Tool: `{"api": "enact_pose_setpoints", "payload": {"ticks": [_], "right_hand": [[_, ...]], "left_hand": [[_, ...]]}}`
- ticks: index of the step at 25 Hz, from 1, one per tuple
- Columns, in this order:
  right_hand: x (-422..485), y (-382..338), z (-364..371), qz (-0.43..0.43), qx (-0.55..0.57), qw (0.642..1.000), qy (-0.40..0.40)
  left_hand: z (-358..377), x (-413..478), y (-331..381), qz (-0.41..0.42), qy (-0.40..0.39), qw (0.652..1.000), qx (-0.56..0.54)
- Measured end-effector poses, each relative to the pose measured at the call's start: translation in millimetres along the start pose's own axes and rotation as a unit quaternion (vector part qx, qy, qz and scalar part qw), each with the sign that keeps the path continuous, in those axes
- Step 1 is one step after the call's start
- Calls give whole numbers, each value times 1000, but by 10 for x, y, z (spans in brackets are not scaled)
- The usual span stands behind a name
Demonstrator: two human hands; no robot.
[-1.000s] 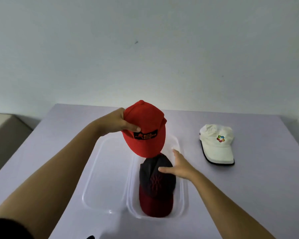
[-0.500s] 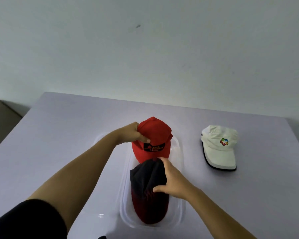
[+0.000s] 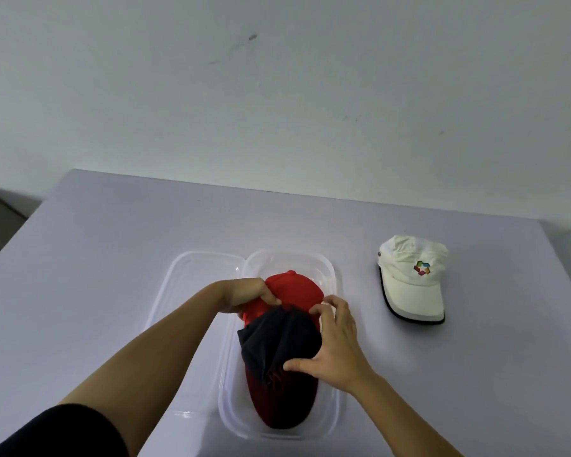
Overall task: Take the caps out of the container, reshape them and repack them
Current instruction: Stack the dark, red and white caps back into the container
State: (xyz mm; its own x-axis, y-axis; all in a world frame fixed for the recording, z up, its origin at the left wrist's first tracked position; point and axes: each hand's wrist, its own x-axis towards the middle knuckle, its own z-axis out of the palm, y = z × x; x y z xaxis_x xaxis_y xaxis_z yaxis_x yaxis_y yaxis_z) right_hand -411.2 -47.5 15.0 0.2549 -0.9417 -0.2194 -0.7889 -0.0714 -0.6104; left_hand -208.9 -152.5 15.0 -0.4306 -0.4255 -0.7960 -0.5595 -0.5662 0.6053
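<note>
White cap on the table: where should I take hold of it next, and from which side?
Probably the brim, coming from the near side with the right hand once free. The white cap sits crown up, right of the container and apart from it, its brim pointing toward you, so the flat front edge offers a pinch without crushing the soft crown.

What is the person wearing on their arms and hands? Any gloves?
No gloves, rings or watch show. The left hand and right hand are bare. A black sleeve shows high on the left arm; the right forearm is bare.
</note>
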Motion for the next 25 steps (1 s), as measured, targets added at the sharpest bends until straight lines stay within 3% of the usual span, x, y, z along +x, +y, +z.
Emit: {"api": "enact_pose_setpoints", "payload": {"ticks": [8, 12, 15, 20, 25], "right_hand": [[185, 97, 26, 85, -117, 989, -26], [214, 144, 67, 110, -161, 980, -32], [181, 179, 177, 97, -178, 979, -3], [136, 318, 411, 72, -205, 975, 38], [127, 370, 373, 48, -152, 986, 41]], "left_hand": [[85, -26, -33, -20, 1, 1000, -22], [190, -31, -154, 43, 137, 985, -98], [326, -81, -284, 117, 211, 970, -4], [465, -42, -452, 171, 218, 958, 74], [395, 22, -506, 213, 238, 934, 159]]}}
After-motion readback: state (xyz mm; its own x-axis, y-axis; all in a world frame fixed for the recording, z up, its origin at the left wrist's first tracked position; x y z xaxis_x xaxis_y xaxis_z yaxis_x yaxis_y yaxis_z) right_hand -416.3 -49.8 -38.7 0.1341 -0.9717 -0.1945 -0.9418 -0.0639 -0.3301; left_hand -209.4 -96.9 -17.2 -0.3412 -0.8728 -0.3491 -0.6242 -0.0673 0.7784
